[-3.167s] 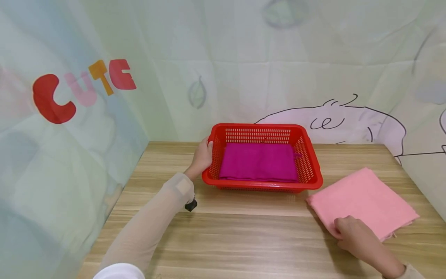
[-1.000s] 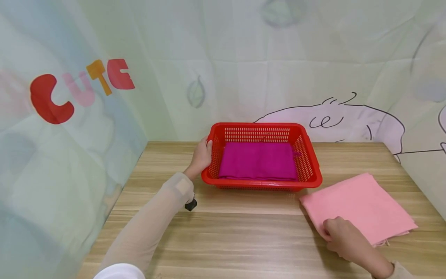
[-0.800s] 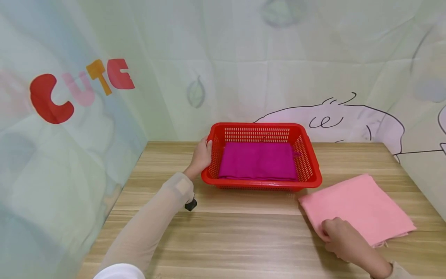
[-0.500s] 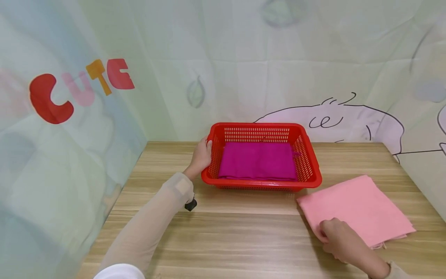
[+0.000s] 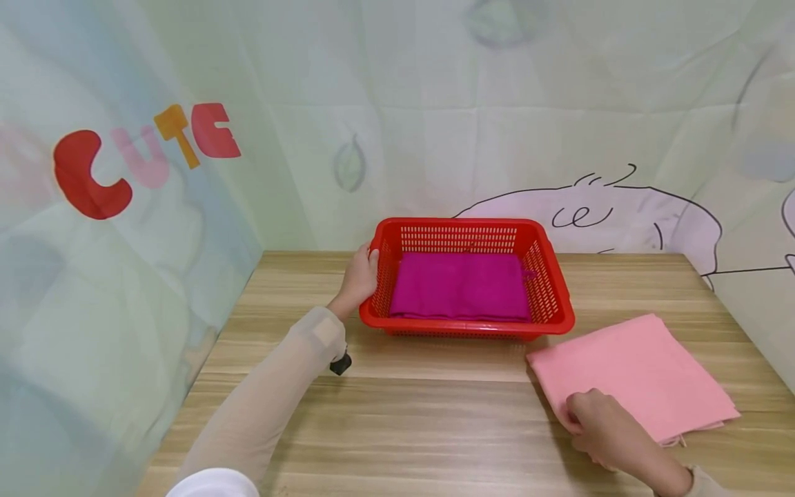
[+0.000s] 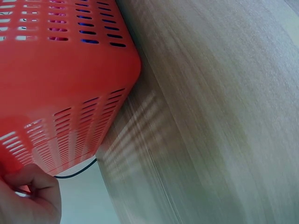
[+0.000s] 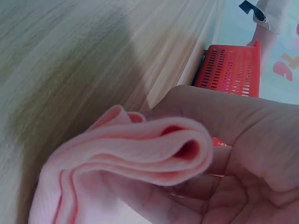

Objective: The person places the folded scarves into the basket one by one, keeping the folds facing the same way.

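A red plastic basket [image 5: 466,328] with slotted walls stands toward the back of the table. Inside it lies a folded magenta cloth [image 5: 459,286]. My left hand [image 5: 359,279] grips the basket's left rim; the left wrist view shows its curled fingers [image 6: 35,184] at the slotted wall. To the right of the basket is a folded pink cloth [image 5: 640,373]. My right hand [image 5: 611,428] pinches its near left edge, and in the right wrist view the layered fold [image 7: 140,149] sits between thumb and fingers. That edge is lifted a little, while the far part lies low over the table.
The wood-grain table [image 5: 435,414] reaches back to a printed cloth backdrop [image 5: 397,124] with letters on its left side. A dark band piece [image 5: 340,364] hangs at my left wrist. A thin dark cord [image 6: 77,172] shows beyond the basket in the left wrist view.
My right hand and the pink cloth have slid a little to the left and toward me. The basket, the magenta cloth and my left hand have stayed in place.
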### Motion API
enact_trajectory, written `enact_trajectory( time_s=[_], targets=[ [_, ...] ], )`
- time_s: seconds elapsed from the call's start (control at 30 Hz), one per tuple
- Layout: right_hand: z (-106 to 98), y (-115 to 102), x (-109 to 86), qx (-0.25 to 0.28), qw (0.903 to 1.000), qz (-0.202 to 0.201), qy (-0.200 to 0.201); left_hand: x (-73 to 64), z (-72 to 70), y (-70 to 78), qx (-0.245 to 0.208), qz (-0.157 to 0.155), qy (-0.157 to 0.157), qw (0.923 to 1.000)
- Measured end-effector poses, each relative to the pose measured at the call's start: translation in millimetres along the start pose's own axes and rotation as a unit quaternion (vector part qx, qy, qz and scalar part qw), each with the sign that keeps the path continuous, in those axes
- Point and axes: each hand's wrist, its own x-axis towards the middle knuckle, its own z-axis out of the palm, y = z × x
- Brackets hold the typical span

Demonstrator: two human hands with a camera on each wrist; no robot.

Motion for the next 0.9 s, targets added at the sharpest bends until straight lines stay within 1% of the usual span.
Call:
enact_trajectory(
  time_s=[0.27,0.37,0.47,0.7,0.9],
  targets=[
    [0.7,-5.5,1.1,0.014,0.9997,0.016,-0.008,-1.5,-0.8,1.6,-0.005,-0.004,-0.009,0.9999],
    [1.3,-6.2,1.9,0.004,0.9999,0.012,-0.008,-1.6,-1.1,2.1,-0.008,-0.006,-0.008,0.9999],
    [1.6,-6.2,2.8,-0.005,1.0000,-0.002,-0.003,-1.2,-1.2,2.0,-0.005,-0.004,-0.005,1.0000],
    [2.8,-11.8,4.3,0.005,0.9999,-0.016,0.001,0.5,-1.2,-0.6,0.000,0.001,-0.001,1.0000],
    [5.2,-15.7,5.1,-0.001,0.9997,-0.023,0.005,0.5,-0.9,-1.2,-0.003,0.002,-0.001,1.0000]
  ],
)
